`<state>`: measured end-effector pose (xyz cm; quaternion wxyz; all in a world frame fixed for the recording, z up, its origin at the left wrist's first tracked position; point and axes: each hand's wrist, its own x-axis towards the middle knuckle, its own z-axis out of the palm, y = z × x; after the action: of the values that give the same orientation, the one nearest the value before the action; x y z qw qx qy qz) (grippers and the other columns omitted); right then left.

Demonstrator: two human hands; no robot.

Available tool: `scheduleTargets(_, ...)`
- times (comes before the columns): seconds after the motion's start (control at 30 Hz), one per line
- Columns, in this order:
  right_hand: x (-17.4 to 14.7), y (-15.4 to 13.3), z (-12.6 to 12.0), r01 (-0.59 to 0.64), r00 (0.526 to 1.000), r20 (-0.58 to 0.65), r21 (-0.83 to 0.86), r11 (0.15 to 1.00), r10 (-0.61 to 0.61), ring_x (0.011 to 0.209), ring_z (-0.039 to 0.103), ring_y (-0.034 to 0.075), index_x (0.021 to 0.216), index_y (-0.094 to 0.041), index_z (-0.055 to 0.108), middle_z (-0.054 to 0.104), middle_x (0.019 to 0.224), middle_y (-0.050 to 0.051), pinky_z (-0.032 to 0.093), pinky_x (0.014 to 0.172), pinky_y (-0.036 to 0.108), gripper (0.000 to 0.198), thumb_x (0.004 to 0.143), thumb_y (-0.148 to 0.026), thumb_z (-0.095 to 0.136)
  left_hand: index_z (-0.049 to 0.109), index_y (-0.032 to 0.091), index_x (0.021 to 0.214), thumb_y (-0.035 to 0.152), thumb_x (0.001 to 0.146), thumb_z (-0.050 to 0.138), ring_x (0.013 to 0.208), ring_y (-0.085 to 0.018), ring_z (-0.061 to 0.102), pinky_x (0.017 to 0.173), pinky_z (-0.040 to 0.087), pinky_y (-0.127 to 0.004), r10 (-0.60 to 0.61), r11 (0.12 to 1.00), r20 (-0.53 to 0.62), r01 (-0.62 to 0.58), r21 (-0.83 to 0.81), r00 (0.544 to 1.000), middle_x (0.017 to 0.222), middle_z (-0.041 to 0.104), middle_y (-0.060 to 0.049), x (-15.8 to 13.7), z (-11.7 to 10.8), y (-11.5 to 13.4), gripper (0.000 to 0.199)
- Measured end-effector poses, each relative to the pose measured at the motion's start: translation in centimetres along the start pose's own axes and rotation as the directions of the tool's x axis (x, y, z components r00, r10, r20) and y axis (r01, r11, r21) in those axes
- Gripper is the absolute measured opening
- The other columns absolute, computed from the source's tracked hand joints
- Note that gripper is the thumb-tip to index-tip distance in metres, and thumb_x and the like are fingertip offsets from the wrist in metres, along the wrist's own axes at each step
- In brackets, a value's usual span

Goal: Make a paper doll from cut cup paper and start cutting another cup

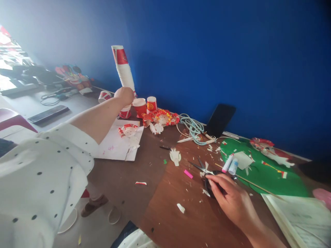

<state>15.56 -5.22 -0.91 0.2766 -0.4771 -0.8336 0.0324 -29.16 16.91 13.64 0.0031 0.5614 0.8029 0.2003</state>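
My left arm reaches across to the back of the table, and my left hand [124,95] is closed at the lower end of a tall, leaning stack of paper cups [124,73]; its fingertips are hidden. Beside it stand a red paper cup [140,107] and a smaller red and white cup [151,104]. At the right, my right hand [230,193] grips black-handled scissors [205,169], their blades parted and pointing left over the tabletop. Just left of the blades lie a pink cap [188,174] and a white paper cutout [175,157].
Red and white paper crafts [162,117] sit near a coiled cable [192,125] and a black phone [221,119] leaning on the blue wall. A green sheet [274,181] carries markers [230,164]. A white sheet [116,151] lies under my left forearm; paper scraps are scattered about.
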Motion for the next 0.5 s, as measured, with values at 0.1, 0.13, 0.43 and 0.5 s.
scheduleTargets(0.1, 0.0, 0.0, 0.0, -0.006, 1.0, 0.002, 0.004, 1.0, 0.006, 0.084, 0.069, 0.015, 0.108, -0.028, 0.063, 0.069, 0.098, 0.001, 0.052, 0.071, 0.025, 0.019, 0.093, -0.028, 0.052, 0.069, 0.014, 0.084, 0.017, 0.081, 0.064, 0.076, -0.009, 0.049, 0.089, 0.039, -0.022, 0.085, 0.993, 0.105, -0.093, 0.073, 0.991, 0.062, 0.054, 0.003, 0.0, -0.1, 1.6, 0.006)
scheduleTargets(0.13, 0.0, 0.0, -0.1, -0.005, 1.0, 0.0, 0.006, 1.0, 0.005, 0.084, 0.069, 0.016, 0.108, -0.028, 0.063, 0.069, 0.098, 0.001, 0.052, 0.072, 0.025, 0.019, 0.093, -0.028, 0.052, 0.07, 0.014, 0.084, 0.021, 0.083, 0.064, 0.075, -0.01, 0.05, 0.087, 0.04, -0.022, 0.097, 0.99, 0.131, -0.11, 0.094, 0.987, 0.061, 0.054, 0.003, 0.1, 0.0, 2.1, 0.009)
scheduleTargets(0.43, -0.1, 0.1, -0.2, 0.005, 1.0, 0.009, 0.026, 1.0, -0.005, 0.089, 0.068, 0.015, 0.11, -0.029, 0.062, 0.069, 0.1, 0.001, 0.052, 0.076, 0.025, 0.019, 0.093, -0.026, 0.052, 0.063, 0.01, 0.064, -0.003, 0.069, 0.065, 0.099, -0.015, 0.054, 0.1, 0.036, -0.029, 0.096, 0.969, 0.218, -0.141, 0.201, 0.971, 0.056, 0.051, 0.0, 0.1, 1.5, 3.7, 0.015)
scheduleTargets(0.5, 0.0, 0.1, -0.3, 0.002, 1.0, 0.01, 0.037, 0.999, -0.003, 0.086, 0.068, 0.015, 0.109, -0.028, 0.062, 0.069, 0.099, 0.001, 0.052, 0.074, 0.024, 0.019, 0.093, -0.026, 0.052, 0.062, 0.01, 0.061, -0.007, 0.066, 0.064, 0.097, -0.015, 0.055, 0.101, 0.036, -0.029, 0.088, 0.978, 0.211, -0.125, 0.169, 0.973, 0.053, 0.049, 0.001, -0.2, 1.6, 3.6, 0.019)
